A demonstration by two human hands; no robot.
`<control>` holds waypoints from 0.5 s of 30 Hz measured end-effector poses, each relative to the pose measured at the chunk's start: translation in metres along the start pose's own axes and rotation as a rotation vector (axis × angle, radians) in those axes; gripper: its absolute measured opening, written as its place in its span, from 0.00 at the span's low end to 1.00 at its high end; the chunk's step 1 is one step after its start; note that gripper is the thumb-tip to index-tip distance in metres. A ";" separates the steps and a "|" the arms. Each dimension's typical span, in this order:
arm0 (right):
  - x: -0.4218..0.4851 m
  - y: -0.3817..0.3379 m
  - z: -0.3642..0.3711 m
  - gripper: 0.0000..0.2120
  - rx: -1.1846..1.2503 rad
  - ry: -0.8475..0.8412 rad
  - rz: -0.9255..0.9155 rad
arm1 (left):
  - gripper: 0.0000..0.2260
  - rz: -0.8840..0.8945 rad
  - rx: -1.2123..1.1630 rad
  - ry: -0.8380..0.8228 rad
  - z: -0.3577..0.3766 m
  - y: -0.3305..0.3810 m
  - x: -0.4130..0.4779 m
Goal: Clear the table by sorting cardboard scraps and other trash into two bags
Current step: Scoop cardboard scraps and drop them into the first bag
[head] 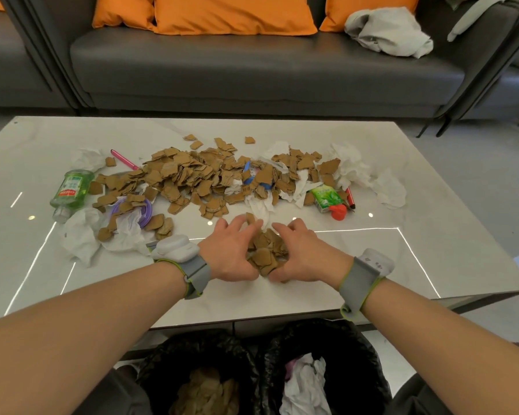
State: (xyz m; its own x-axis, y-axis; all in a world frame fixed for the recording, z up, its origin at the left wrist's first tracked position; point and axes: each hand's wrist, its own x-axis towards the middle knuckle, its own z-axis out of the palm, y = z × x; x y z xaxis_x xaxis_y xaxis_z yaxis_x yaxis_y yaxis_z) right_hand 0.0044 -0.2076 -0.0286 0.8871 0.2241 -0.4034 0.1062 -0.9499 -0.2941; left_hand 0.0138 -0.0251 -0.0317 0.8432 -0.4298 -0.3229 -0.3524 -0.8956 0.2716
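A small heap of brown cardboard scraps (266,253) lies near the front of the white table (402,259). My left hand (231,253) cups it from the left and my right hand (300,253) from the right, fingers curled round the heap. A wide pile of cardboard scraps (192,175) mixed with crumpled white tissues (351,169) covers the middle of the table. Below the front edge stand two black bags: the left bag (162,363) holds cardboard, the right bag (363,354) holds tissues.
On the table lie a green bottle (71,190) at the left, a pink pen (123,159), a purple ring (146,209), a blue-edged wrapper (247,170), a green drink carton (325,197) and a red cap (339,212). A grey sofa (252,70) with orange cushions stands behind.
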 end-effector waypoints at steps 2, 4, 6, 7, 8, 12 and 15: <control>0.003 -0.002 0.009 0.42 0.069 0.065 -0.071 | 0.43 0.033 0.026 -0.009 0.002 0.007 0.001; 0.005 -0.003 0.016 0.33 0.105 0.115 -0.106 | 0.37 0.041 0.015 0.031 0.006 0.013 0.000; 0.006 -0.003 0.018 0.28 0.104 0.146 -0.115 | 0.32 0.035 -0.011 0.089 0.011 0.014 -0.001; 0.005 -0.004 0.018 0.26 0.103 0.155 -0.119 | 0.30 0.031 -0.024 0.113 0.013 0.014 -0.002; 0.005 -0.005 0.018 0.25 0.106 0.163 -0.126 | 0.28 0.027 -0.040 0.132 0.014 0.013 -0.003; 0.003 -0.010 0.019 0.22 0.130 0.216 -0.153 | 0.21 0.007 -0.109 0.176 0.016 0.009 -0.003; 0.002 -0.014 0.024 0.19 0.166 0.259 -0.172 | 0.21 -0.004 -0.162 0.184 0.019 0.013 -0.005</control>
State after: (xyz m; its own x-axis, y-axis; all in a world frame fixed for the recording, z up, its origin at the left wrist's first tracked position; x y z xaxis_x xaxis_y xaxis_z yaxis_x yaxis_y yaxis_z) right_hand -0.0062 -0.1889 -0.0456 0.9492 0.2952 -0.1090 0.2088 -0.8499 -0.4838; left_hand -0.0026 -0.0372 -0.0435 0.9096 -0.3844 -0.1578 -0.2915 -0.8610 0.4169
